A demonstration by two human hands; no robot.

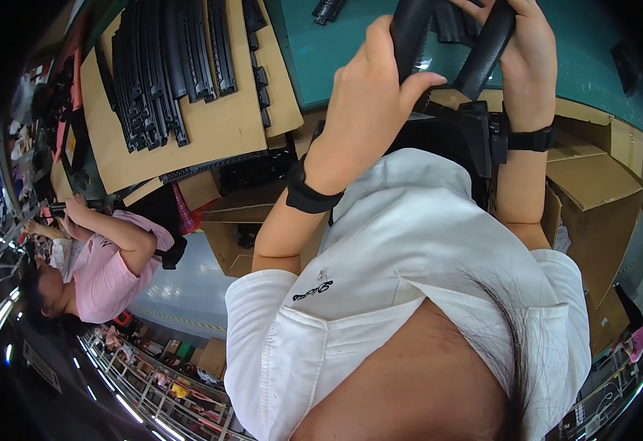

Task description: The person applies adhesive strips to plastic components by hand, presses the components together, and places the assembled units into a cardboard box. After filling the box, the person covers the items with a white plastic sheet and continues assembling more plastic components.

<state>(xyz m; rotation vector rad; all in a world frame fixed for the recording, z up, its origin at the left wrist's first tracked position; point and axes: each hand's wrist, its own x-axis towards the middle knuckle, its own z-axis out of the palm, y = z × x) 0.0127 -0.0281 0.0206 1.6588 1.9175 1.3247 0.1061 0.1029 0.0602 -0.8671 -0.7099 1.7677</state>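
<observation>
The left hand [373,88], at the upper middle of the frame, is closed around a smooth black part [413,37], its thumb stretched out toward the right; the right hand [534,51], at the upper right of the middle, grips a second black length [489,51] that slants down to the left; both pieces are up near the top edge, over the green bench [321,62], and whether they are joined cannot be told, since the frame cuts them off; a further dark form shows in the gap between them, too hidden to make out.

Each wrist wears a black band; a black block-shaped object [477,140] sits just beside the right one, in front of the white garment [402,220].

In the upper left of the frame a cardboard sheet [222,136] carries a row of long black strips [163,66], laid side by side and partly overlapping; a small black piece [329,10] lies on the bench near the top edge, and another dark piece [625,67] at the upper right; open cardboard boxes [601,173] stand at the right; at the left, well apart, a co-worker in pink [115,272] holds something dark.
</observation>
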